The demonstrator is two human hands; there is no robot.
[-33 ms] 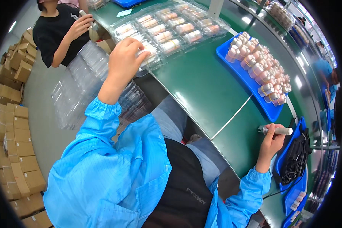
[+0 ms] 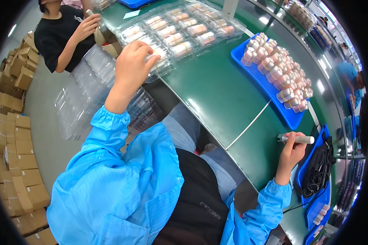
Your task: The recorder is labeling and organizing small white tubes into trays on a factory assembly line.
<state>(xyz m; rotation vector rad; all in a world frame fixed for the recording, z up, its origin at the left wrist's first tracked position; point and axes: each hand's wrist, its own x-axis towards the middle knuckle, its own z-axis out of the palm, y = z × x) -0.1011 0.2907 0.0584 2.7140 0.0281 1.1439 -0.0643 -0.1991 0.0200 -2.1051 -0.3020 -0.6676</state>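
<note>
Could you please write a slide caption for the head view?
Left hand at a clear tray of bundles, right hand holding a pale tube.

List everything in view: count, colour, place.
Table: one, green, centre
Filled trays: count unclear, clear, upper middle
Stacked trays: count unclear, clear, left of table
Blue trays: several, blue, right and top
Capped cylinders: dozens, pink and silver, upper-right blue tray
Cables: one bundle, black, right-hand blue tray
Cartons: many, brown, left
Other people: several, mixed clothes colours, left and right
Pale tube: one, off-white, lower right
Jacket: one, light blue, lower middle
Left hand: one, bare, over filled trays
Right hand: one, bare, holding pale tube
</note>
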